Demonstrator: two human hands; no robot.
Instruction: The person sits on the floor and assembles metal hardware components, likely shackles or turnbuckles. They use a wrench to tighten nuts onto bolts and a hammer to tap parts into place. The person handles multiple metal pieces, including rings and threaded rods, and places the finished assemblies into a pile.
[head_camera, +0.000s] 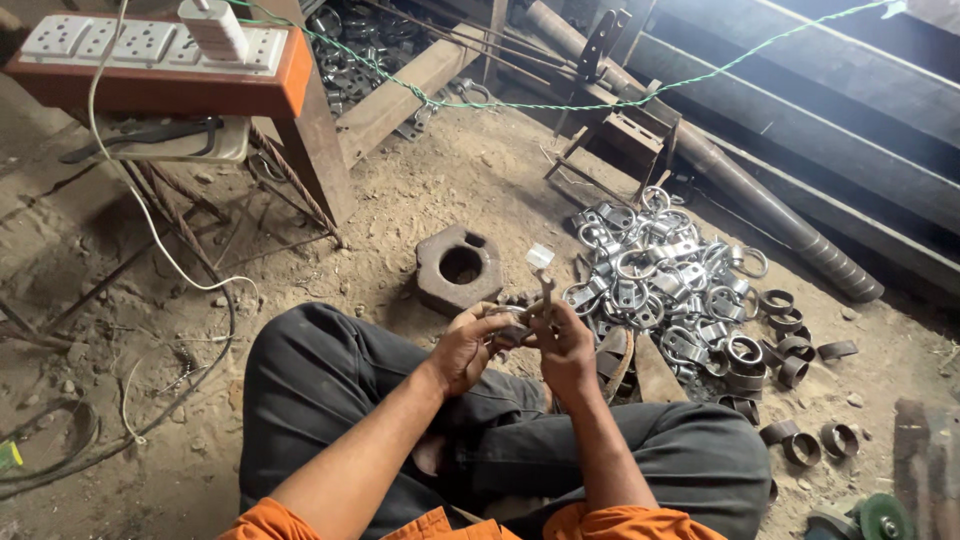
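Note:
My left hand (465, 345) and my right hand (565, 350) meet in front of me above my knees, both closed around one small metal part (512, 328). From my right hand a thin metal piece with a shiny square end (541, 262) sticks upward. Most of the part is hidden by my fingers. A heap of shiny metal ring clamps (650, 280) lies on the dirt floor just right of my hands.
A heavy rusty metal block with a round hole (459, 268) sits ahead on the floor. Dark short metal rings (790, 370) are scattered at right. A stool (290, 100) with a white power strip (150, 42) stands at upper left, cables trailing. Long pipes (740, 190) lie at upper right.

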